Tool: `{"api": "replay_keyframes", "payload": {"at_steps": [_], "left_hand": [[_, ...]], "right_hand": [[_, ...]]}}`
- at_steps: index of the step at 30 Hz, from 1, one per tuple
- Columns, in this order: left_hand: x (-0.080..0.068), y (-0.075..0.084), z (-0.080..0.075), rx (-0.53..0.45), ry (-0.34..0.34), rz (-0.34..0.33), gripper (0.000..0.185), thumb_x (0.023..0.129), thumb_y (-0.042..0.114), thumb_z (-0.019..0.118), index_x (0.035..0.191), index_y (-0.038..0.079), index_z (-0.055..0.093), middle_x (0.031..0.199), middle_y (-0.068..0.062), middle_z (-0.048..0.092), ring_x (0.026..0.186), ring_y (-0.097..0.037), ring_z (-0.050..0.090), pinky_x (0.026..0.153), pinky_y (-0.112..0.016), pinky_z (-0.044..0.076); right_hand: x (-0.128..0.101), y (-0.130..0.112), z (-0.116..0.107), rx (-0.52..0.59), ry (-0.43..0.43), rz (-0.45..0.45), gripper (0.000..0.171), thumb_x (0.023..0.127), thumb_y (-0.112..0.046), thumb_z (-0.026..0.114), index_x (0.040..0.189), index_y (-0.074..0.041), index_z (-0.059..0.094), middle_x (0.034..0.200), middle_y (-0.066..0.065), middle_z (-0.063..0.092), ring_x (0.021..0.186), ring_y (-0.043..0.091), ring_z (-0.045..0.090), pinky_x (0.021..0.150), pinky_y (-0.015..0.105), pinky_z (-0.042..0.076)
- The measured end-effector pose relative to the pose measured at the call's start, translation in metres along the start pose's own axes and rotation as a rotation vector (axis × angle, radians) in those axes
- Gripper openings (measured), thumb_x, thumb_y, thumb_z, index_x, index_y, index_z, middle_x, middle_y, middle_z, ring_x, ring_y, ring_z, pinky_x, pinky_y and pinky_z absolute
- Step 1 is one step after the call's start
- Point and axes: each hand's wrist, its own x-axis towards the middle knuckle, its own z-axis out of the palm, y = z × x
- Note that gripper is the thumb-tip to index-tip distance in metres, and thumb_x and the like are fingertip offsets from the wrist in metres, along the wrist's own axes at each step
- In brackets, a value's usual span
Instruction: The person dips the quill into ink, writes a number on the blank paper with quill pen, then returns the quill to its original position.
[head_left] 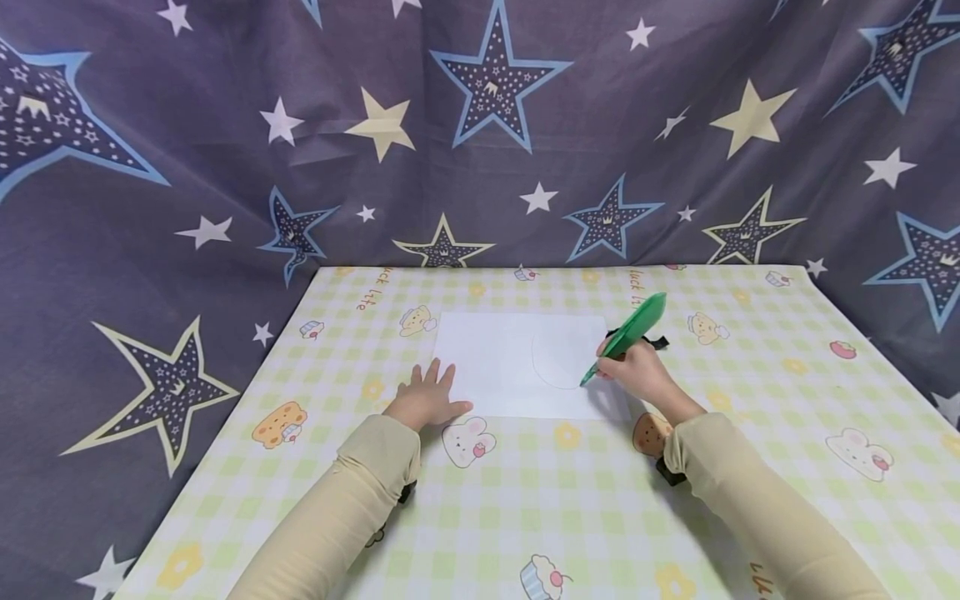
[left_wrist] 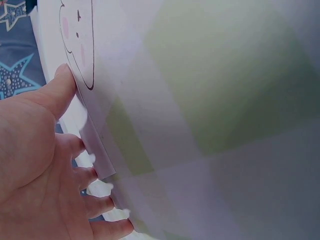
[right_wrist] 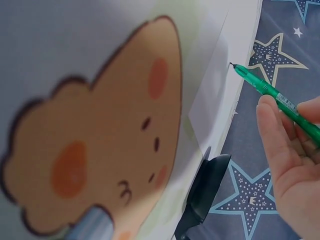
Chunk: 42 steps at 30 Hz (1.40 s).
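A white sheet of paper (head_left: 487, 367) lies on the checked tablecloth, with a thin curved line drawn on its right half. My right hand (head_left: 641, 371) pinches a green pen (head_left: 633, 323), which has a broad, leaf-like top end. The pen slants, its tip at the lower end of the curve. In the right wrist view the dark tip of the pen (right_wrist: 270, 91) meets the paper (right_wrist: 212, 85), while thumb and fingers hold the barrel. My left hand (head_left: 427, 398) rests with spread fingers at the paper's left edge. Its fingers also show in the left wrist view, beside the paper's corner.
The tablecloth (head_left: 480, 508) carries printed bears, rabbits, cupcakes and flowers. A black object (head_left: 658, 342) shows just behind my right hand. Beyond the table's far edge hangs a dark curtain (head_left: 480, 183) with stars.
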Motion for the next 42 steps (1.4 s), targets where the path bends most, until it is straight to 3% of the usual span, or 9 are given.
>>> {"api": "replay_keyframes", "payload": {"at_steps": [10,28,42], "left_hand": [[0.0,0.0,0.0,-0.006,0.0,-0.002,0.074,0.093,0.048,0.045,0.147,0.006,0.017,0.151,-0.02,0.005,0.134,-0.044,0.001,0.103,-0.06,0.012],[0.001,0.0,0.0,0.0,0.009,-0.003,0.074,0.093,0.048,0.045,0.147,0.006,0.018,0.151,-0.02,0.006,0.134,-0.044,0.002,0.103,-0.06,0.013],[0.003,-0.002,0.003,-0.004,0.017,-0.003,0.074,0.093,0.049,0.045,0.148,0.007,0.017,0.151,-0.019,0.006,0.134,-0.044,0.002,0.103,-0.06,0.013]], "right_hand": [[0.001,0.003,-0.002,0.029,0.012,-0.002,0.011,0.086,0.002,0.054,0.093,0.009,0.058,0.075,0.014,0.064,0.069,0.026,0.063,0.061,0.031,0.051],[0.009,0.009,-0.006,0.017,0.054,-0.016,0.013,0.085,0.002,0.053,0.093,0.009,0.06,0.07,0.009,0.063,0.065,0.018,0.059,0.061,0.028,0.049],[0.014,0.01,-0.007,-0.008,0.073,0.006,0.011,0.084,0.001,0.053,0.091,0.006,0.06,0.073,0.011,0.064,0.067,0.022,0.06,0.06,0.028,0.048]]}}
